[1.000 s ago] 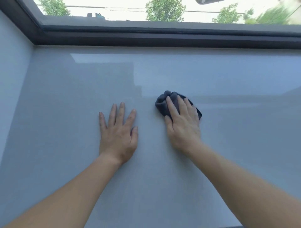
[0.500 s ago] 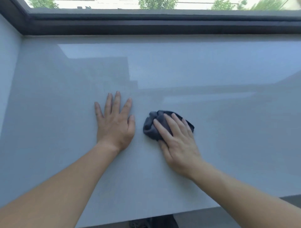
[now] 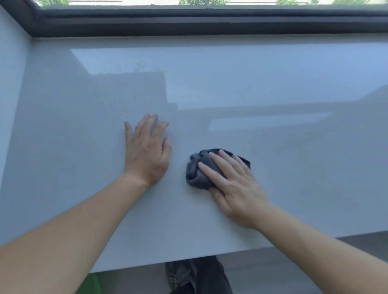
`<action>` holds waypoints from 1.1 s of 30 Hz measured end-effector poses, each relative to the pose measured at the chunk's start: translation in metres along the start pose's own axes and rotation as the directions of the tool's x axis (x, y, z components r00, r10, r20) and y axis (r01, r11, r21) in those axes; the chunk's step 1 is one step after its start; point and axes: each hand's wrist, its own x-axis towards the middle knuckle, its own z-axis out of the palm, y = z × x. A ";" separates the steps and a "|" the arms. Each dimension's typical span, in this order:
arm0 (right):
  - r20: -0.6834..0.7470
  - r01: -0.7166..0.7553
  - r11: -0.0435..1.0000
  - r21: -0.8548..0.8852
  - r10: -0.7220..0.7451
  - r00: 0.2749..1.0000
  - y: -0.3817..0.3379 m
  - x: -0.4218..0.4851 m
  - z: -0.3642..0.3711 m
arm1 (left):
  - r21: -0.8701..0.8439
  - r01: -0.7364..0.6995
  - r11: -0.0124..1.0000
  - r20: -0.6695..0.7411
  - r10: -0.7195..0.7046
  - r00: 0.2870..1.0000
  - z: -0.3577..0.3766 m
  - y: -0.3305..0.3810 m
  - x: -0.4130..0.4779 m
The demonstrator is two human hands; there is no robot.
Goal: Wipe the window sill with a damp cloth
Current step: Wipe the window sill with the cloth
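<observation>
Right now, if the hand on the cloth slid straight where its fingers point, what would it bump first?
Probably the left hand: the right hand, pressing the cloth, points up-left toward it, both flat on the sill.

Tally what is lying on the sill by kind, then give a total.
Hands: 2 (left hand flat on the surface, right hand pressing on the cloth)
Dark grey cloth: 1
Total: 3

A dark window frame (image 3: 210, 23) ran along the top, with green trees (image 3: 201, 2) outside in bright daylight. A pale wall (image 3: 10, 73) stood at the left side, and a grey floor (image 3: 252, 279) lay below.
</observation>
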 end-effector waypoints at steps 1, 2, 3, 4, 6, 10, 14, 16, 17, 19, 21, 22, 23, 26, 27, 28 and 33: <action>-0.016 -0.063 0.998 -0.011 0.063 0.998 0.009 0.009 -0.005 | 0.013 -0.013 1.000 0.002 0.013 1.000 0.000 0.003 -0.009; -0.055 -0.165 0.986 -0.009 0.164 0.985 0.018 0.021 -0.010 | 0.025 -0.021 0.999 0.010 0.021 1.000 0.001 0.007 -0.019; -0.080 -0.272 0.962 0.019 0.273 0.959 0.025 0.032 -0.015 | 0.034 -0.022 0.999 0.026 0.021 0.999 0.003 0.010 -0.030; -0.093 -0.358 0.932 0.052 0.362 0.928 0.027 0.037 -0.015 | 0.047 -0.018 0.999 0.050 0.015 0.999 0.006 0.012 -0.042; -0.120 -0.422 0.903 0.077 0.429 0.895 0.010 0.026 -0.007 | 0.110 -0.019 0.994 0.103 0.007 0.995 0.012 0.012 -0.059; -0.075 -0.094 0.995 0.038 0.097 0.992 -0.050 -0.052 0.018 | 0.225 -0.039 0.974 0.132 0.009 0.991 0.018 0.009 -0.065; 0.007 0.049 0.999 -0.006 -0.049 0.999 -0.023 -0.057 0.008 | 0.230 -0.035 0.973 0.137 0.003 0.991 0.020 0.010 -0.065; -0.054 -0.171 0.985 0.031 0.173 0.983 -0.005 -0.034 -0.001 | 0.233 -0.027 0.972 0.135 -0.004 0.991 0.021 0.010 -0.066; -0.074 -0.281 0.957 0.074 0.287 0.955 -0.003 -0.028 -0.003 | 0.236 -0.026 0.971 0.129 -0.005 0.992 0.021 0.012 -0.066; -0.117 -0.350 0.930 0.108 0.362 0.925 -0.019 -0.035 0.004 | 0.218 -0.019 0.976 0.089 0.000 0.996 0.019 0.015 -0.069; -0.099 -0.213 0.975 0.064 0.219 0.971 -0.044 -0.062 0.016 | 0.170 0.006 0.985 0.037 -0.012 0.999 0.015 0.021 -0.079; -0.082 -0.113 0.992 0.048 0.117 0.990 -0.052 -0.077 0.020 | 0.149 0.026 0.989 0.027 -0.030 0.999 0.014 0.024 -0.087; -0.051 -0.030 0.999 0.043 0.032 0.998 -0.055 -0.090 0.022 | 0.138 0.046 0.989 0.029 -0.051 0.998 0.013 0.026 -0.097; 0.025 0.124 0.992 0.011 -0.125 0.992 -0.031 -0.089 0.013 | 0.166 0.103 0.981 0.052 -0.113 0.992 0.014 0.028 -0.130; 0.022 0.101 0.995 -0.009 -0.100 0.995 -0.020 -0.082 0.008 | 0.183 0.110 0.977 0.067 -0.124 0.990 0.015 0.027 -0.138; -0.002 0.027 1.000 -0.011 -0.027 1.000 -0.011 -0.074 0.005 | 0.199 0.105 0.974 0.085 -0.124 0.989 0.015 0.026 -0.143; -0.106 -0.154 0.988 0.014 0.154 0.982 -0.035 -0.082 0.018 | 0.249 0.079 0.965 0.091 -0.104 0.990 0.020 0.023 -0.149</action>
